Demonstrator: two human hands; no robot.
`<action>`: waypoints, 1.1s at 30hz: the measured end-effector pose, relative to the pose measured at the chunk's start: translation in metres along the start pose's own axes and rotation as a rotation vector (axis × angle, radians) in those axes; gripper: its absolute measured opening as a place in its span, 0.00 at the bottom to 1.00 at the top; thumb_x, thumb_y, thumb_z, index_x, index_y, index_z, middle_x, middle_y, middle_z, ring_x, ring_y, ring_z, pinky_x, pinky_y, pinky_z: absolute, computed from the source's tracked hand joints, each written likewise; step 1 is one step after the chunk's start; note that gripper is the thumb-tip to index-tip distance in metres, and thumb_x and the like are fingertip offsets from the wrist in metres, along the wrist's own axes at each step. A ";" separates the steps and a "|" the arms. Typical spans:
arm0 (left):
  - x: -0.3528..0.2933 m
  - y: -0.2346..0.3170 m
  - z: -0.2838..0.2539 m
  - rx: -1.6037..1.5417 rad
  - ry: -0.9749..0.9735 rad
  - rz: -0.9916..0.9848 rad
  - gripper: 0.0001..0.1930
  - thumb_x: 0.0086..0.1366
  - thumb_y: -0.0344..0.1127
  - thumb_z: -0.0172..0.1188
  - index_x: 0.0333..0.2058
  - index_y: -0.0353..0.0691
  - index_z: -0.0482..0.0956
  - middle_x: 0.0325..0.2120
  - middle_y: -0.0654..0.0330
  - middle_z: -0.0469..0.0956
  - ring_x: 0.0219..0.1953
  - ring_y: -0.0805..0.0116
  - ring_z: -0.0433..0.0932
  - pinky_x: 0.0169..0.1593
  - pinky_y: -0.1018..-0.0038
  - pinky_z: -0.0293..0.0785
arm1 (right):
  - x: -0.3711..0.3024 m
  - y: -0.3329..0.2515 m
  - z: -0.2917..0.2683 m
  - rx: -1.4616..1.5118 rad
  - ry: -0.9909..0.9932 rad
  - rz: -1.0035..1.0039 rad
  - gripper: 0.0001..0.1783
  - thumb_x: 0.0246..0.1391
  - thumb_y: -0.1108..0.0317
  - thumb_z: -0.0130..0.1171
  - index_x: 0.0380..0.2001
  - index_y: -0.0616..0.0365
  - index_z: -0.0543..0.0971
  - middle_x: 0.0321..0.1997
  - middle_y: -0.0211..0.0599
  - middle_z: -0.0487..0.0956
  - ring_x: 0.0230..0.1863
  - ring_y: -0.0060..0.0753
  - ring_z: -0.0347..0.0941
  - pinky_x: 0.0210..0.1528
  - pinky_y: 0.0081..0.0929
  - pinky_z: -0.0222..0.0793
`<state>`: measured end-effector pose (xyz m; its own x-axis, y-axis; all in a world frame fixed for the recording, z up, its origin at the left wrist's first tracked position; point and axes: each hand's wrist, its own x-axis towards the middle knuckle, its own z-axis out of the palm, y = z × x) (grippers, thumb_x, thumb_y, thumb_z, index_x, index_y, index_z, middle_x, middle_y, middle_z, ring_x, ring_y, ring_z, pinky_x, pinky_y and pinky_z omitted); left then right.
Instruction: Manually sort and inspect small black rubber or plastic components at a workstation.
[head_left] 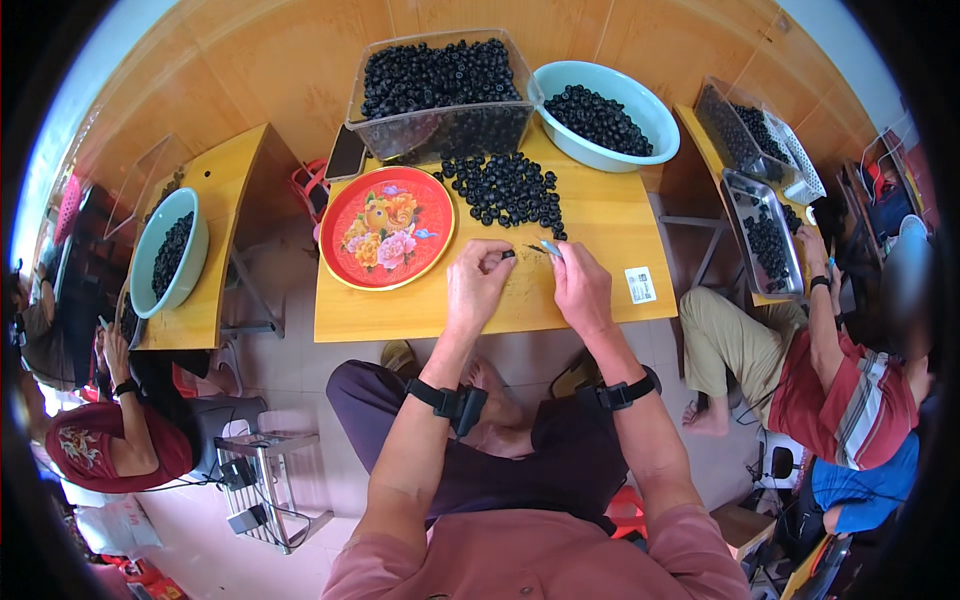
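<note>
Over the near part of the yellow table, my left hand pinches a small black ring-shaped part between thumb and fingers. My right hand, just to its right, grips a small tool with a light blue-grey handle; its thin dark tip points left toward the part. Tool and part look slightly apart. Beyond my hands lies a loose pile of black ring-shaped parts. Dark crumbs are scattered on the wood between the hands. To the left of my hands is a round red tray with printed flowers.
At the back stand a clear bin and a light blue basin, both holding black parts. A phone lies behind the tray, a white label at right. People sit at side tables with another basin and a metal tray.
</note>
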<state>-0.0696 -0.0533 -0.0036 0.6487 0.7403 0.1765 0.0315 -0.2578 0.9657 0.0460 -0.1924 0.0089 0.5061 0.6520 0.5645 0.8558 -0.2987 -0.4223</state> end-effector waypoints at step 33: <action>-0.004 0.007 0.002 0.013 -0.046 0.051 0.17 0.57 0.21 0.68 0.46 0.35 0.80 0.29 0.61 0.81 0.30 0.76 0.78 0.37 0.78 0.77 | -0.005 -0.009 -0.001 -0.124 -0.071 -0.231 0.08 0.56 0.72 0.57 0.40 0.60 0.79 0.30 0.36 0.75 0.32 0.38 0.77 0.31 0.35 0.75</action>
<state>-0.0703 -0.0592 0.0017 0.6843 0.6964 0.2163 0.0072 -0.3031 0.9529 0.0354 -0.1941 0.0106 0.2910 0.7585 0.5831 0.9565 -0.2169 -0.1952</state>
